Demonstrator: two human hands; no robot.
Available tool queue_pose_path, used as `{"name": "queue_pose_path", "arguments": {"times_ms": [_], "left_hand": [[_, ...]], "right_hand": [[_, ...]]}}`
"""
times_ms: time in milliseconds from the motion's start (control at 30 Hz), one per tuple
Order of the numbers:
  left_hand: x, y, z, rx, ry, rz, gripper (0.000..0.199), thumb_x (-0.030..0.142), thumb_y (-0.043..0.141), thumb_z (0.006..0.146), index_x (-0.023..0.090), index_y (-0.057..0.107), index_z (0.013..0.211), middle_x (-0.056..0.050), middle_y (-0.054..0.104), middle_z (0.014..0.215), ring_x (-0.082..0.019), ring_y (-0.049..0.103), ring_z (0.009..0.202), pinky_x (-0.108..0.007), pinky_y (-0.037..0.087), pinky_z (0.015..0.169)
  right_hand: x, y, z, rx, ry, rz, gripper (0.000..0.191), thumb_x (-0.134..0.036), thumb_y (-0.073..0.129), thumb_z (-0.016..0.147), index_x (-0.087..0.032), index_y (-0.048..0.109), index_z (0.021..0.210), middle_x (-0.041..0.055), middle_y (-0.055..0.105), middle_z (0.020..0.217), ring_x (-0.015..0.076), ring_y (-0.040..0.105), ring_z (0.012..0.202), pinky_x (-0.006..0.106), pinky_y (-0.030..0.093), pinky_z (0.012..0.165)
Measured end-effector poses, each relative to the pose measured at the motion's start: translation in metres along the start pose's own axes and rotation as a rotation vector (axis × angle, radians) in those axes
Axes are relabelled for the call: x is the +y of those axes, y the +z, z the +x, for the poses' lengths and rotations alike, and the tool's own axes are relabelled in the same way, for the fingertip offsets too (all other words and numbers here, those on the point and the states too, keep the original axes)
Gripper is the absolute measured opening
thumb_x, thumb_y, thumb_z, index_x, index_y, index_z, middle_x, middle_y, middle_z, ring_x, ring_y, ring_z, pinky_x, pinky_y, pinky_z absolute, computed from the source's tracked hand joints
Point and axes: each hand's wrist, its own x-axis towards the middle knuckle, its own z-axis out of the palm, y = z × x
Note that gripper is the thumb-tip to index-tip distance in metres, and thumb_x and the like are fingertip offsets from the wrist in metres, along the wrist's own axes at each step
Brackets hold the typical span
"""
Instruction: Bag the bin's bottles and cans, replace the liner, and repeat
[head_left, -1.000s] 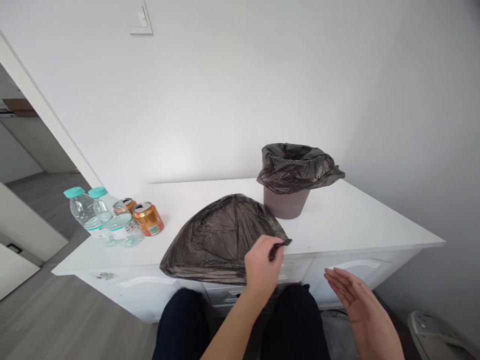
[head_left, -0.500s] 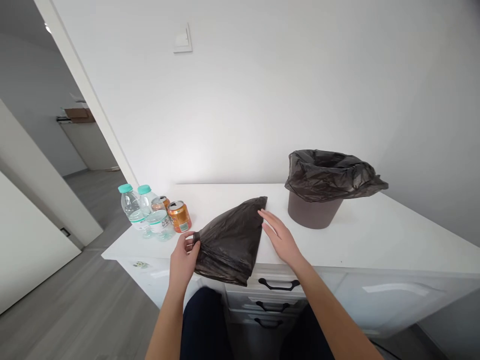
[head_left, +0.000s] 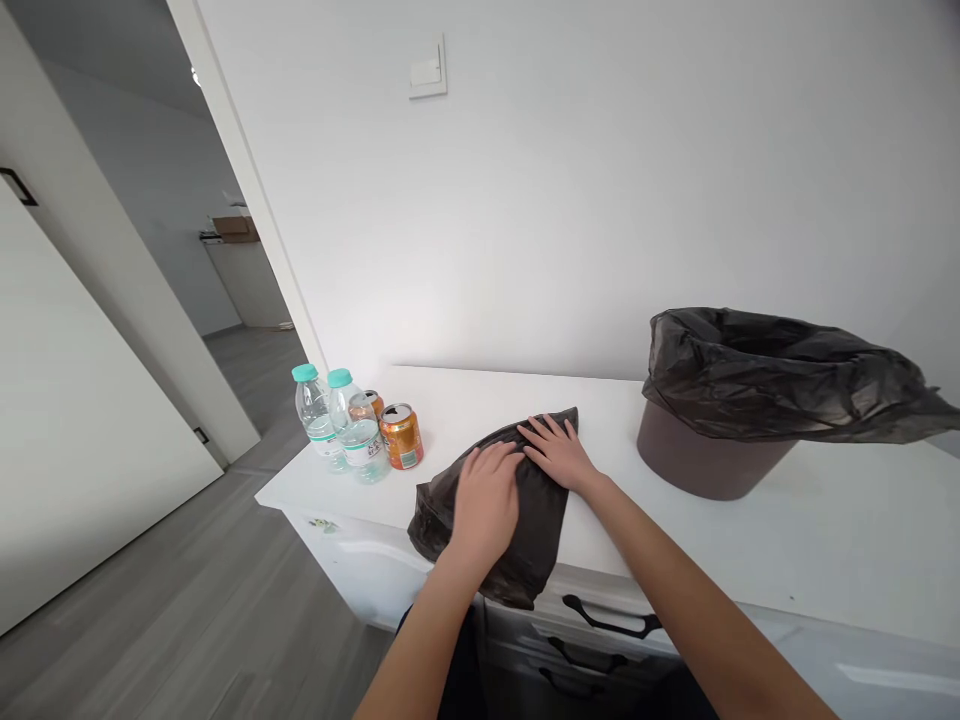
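A dark plastic garbage bag (head_left: 541, 525) lies flattened on the white cabinet top, its near part hanging over the front edge. My right hand (head_left: 556, 455) rests on the bag's far right part, palm down with fingers spread. Over the middle of the bag is my left hand (head_left: 486, 500), fingers stretched forward and slightly curved; whether it presses on the film is hard to see. To the right stands a brown trash can (head_left: 705, 455), with another dark bag (head_left: 780, 390) lining it and folded over its rim.
Two clear bottles with teal caps (head_left: 363, 430) stand at the left end of the cabinet top (head_left: 600, 540). Beside them are two orange cans (head_left: 401, 437). Black drawer handles (head_left: 611, 618) stick out below the front edge. A wall (head_left: 540, 220) rises behind.
My left hand has let go of the bag's gathered end and moved right over its middle. My right hand has come down onto the bag. The view has swung left.
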Motion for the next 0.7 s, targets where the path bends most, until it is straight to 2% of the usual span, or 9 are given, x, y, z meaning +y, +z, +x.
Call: {"name": "queue_pose_path", "arguments": {"times_ms": [67, 133, 200, 267, 367, 500, 567, 700], "left_hand": [[0.0, 0.029, 0.021, -0.139, 0.073, 0.037, 0.043, 0.016, 0.032, 0.095, 0.022, 0.058, 0.13, -0.005, 0.058, 0.138, -0.021, 0.047, 0.132, -0.045, 0.028, 0.117], [-0.011, 0.061, 0.036, -0.253, 0.1, 0.091, 0.044, 0.02, 0.032, 0.097, 0.019, 0.054, 0.135, -0.006, 0.051, 0.146, -0.022, 0.038, 0.14, -0.048, 0.02, 0.12], [-0.028, 0.089, 0.041, -0.322, 0.083, 0.14, 0.046, 0.029, 0.033, 0.099, 0.021, 0.047, 0.142, -0.006, 0.044, 0.151, -0.023, 0.032, 0.143, -0.05, 0.016, 0.121], [-0.045, 0.106, 0.04, -0.344, 0.039, 0.17, 0.051, 0.04, 0.033, 0.099, 0.024, 0.04, 0.147, -0.005, 0.04, 0.153, -0.025, 0.029, 0.145, -0.053, 0.016, 0.12], [-0.06, 0.109, 0.031, -0.339, -0.001, 0.175, 0.058, 0.053, 0.031, 0.098, 0.028, 0.034, 0.15, -0.004, 0.036, 0.156, -0.027, 0.026, 0.146, -0.057, 0.016, 0.119], [-0.061, 0.092, 0.026, -0.378, -0.011, 0.149, 0.06, 0.06, 0.029, 0.097, 0.03, 0.039, 0.148, -0.002, 0.033, 0.157, -0.027, 0.026, 0.146, -0.055, 0.017, 0.119], [-0.059, 0.087, 0.026, -0.391, -0.02, 0.143, 0.061, 0.062, 0.03, 0.096, 0.03, 0.04, 0.147, -0.002, 0.033, 0.157, -0.027, 0.025, 0.146, -0.055, 0.017, 0.119], [-0.062, 0.087, 0.026, -0.364, -0.045, 0.151, 0.068, 0.069, 0.03, 0.092, 0.031, 0.042, 0.146, -0.003, 0.031, 0.158, -0.028, 0.022, 0.147, -0.053, 0.01, 0.121]], "right_hand": [[0.005, 0.005, 0.004, -0.023, -0.018, 0.001, 0.057, -0.055, 0.019, 0.098, -0.036, 0.029, 0.151, -0.0057, 0.019, 0.161, 0.0256, 0.009, 0.15, 0.053, 0.005, 0.12], [0.008, 0.008, 0.007, -0.051, -0.022, 0.014, 0.057, -0.054, 0.017, 0.098, -0.036, 0.026, 0.152, -0.0057, 0.019, 0.161, 0.0259, 0.01, 0.15, 0.052, 0.008, 0.12], [0.009, 0.009, 0.008, -0.068, -0.012, 0.025, 0.057, -0.053, 0.016, 0.098, -0.037, 0.025, 0.152, -0.0059, 0.02, 0.161, 0.0252, 0.012, 0.149, 0.051, 0.011, 0.12], [0.008, 0.007, 0.007, -0.068, -0.005, 0.03, 0.056, -0.054, 0.018, 0.098, -0.038, 0.027, 0.152, -0.0062, 0.022, 0.16, 0.0246, 0.014, 0.149, 0.051, 0.012, 0.12], [0.004, -0.001, 0.003, -0.009, -0.027, 0.035, 0.056, -0.053, 0.021, 0.098, -0.036, 0.034, 0.149, -0.0057, 0.028, 0.158, 0.0245, 0.018, 0.148, 0.049, 0.013, 0.12], [0.006, -0.008, 0.002, 0.161, -0.071, -0.005, 0.054, -0.046, 0.021, 0.099, -0.031, 0.041, 0.147, -0.0049, 0.032, 0.156, 0.0227, 0.018, 0.147, 0.045, 0.008, 0.122], [0.01, -0.006, 0.006, 0.129, -0.04, -0.017, 0.054, -0.048, 0.023, 0.099, -0.032, 0.04, 0.147, -0.005, 0.028, 0.158, 0.0241, 0.014, 0.149, 0.046, 0.008, 0.121], [0.018, 0.004, 0.018, -0.039, 0.055, 0.001, 0.058, -0.056, 0.021, 0.098, -0.035, 0.031, 0.15, -0.0049, 0.022, 0.161, 0.0253, 0.012, 0.149, 0.048, 0.01, 0.12]]}}
